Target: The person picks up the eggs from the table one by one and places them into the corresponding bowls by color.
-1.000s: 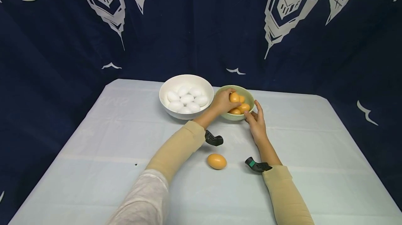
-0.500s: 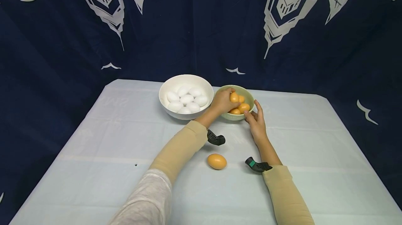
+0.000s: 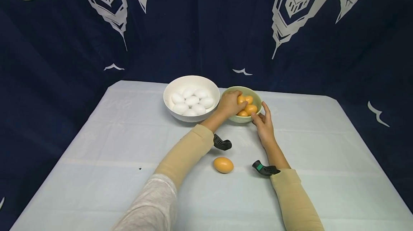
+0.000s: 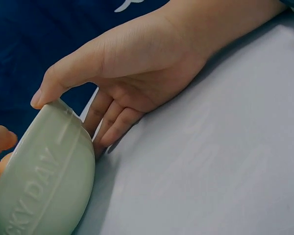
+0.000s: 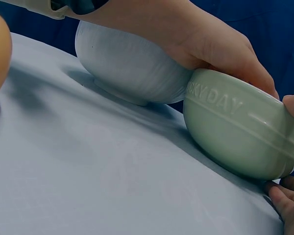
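Observation:
Near the table's far edge stands a pale green bowl (image 3: 240, 119) with several orange-yellow eggs (image 3: 251, 109) inside. My left hand (image 3: 228, 104) reaches into it from the left, thumb and fingers around one orange egg (image 3: 241, 98) at the bowl's left. In the left wrist view only the tips of that hand (image 4: 1, 138) show beside the bowl (image 4: 49, 171). My right hand (image 3: 265, 129) grips the bowl from the right, thumb on the rim and the other fingers low against its side. Another orange egg (image 3: 223, 165) lies alone on the table.
A larger white bowl (image 3: 190, 118) holding several white eggs (image 3: 192, 101) stands just left of the green one. A dark blue patterned curtain (image 3: 200, 44) hangs behind the table (image 3: 96, 181). Black wrist devices (image 3: 222, 143) stick out from both forearms over the tabletop.
Both hands stay at the green bowl. The eggs inside it have shifted slightly, with one at the back showing more. The loose egg has not moved.

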`<state>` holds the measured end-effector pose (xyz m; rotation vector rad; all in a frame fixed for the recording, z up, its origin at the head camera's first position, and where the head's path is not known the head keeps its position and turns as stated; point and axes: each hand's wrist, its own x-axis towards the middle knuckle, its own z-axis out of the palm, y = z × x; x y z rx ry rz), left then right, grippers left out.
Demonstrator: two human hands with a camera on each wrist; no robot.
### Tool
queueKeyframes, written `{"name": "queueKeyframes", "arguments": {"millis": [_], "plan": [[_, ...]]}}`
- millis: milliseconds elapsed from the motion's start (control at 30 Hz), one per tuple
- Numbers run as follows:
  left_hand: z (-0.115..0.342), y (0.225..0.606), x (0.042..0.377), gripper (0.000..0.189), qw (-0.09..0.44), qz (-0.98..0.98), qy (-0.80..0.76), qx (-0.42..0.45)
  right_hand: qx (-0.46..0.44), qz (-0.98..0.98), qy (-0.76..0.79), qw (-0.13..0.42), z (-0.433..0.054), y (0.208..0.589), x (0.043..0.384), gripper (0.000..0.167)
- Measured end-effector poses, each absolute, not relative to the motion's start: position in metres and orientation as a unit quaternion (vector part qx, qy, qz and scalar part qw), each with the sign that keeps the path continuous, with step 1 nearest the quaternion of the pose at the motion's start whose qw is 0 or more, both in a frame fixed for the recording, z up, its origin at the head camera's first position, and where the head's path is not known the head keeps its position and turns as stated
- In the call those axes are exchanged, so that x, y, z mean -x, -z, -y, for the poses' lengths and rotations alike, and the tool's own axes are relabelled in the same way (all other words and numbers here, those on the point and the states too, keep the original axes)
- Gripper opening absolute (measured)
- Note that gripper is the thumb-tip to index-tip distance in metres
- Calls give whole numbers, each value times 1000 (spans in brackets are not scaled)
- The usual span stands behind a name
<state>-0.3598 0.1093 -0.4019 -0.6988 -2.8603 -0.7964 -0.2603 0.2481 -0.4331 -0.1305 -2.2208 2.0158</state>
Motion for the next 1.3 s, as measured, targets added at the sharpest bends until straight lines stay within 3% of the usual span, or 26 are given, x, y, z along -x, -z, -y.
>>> {"name": "queueKeyframes", "arguments": {"millis": [367, 900, 1300], "plan": [[-91, 403, 347, 39, 77, 888, 374, 257, 40, 738, -669, 73, -246, 432, 261, 68], [-53, 405, 312, 37, 84, 838, 425, 331, 52, 743, -663, 71, -247, 432, 261, 68], [-34, 416, 292, 33, 5, 791, 506, 343, 52, 741, -665, 82, -259, 461, 277, 69]]}}
